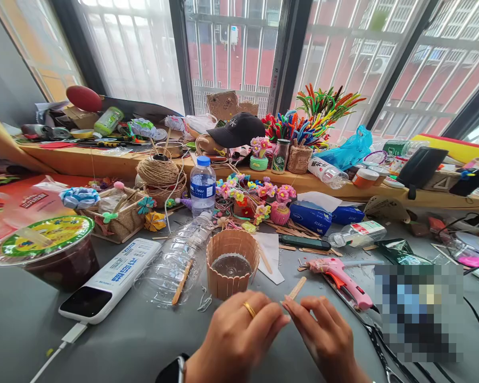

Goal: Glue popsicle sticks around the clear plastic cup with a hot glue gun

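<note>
My right hand [323,335] pinches a wooden craft stick [297,287] between thumb and fingers, its tip pointing up and away from me. Close beside it, my left hand [239,330], with a gold ring on one finger, has its fingers curled together. Whatever they grip, if anything, is hidden. Just beyond my left hand stands a round cup [219,274] walled with upright craft sticks, its dark inside showing. A pink hot glue gun [343,279] lies to the right of my right hand.
Left of the cup lie a cut clear bottle [163,266] with a stick on it, a white power bank [112,279] and a lidded drink cup [64,255]. Scissors [379,346] rest at the right. Behind are a water bottle [203,186], crochet flowers [243,199] and blue tissue packs [311,215].
</note>
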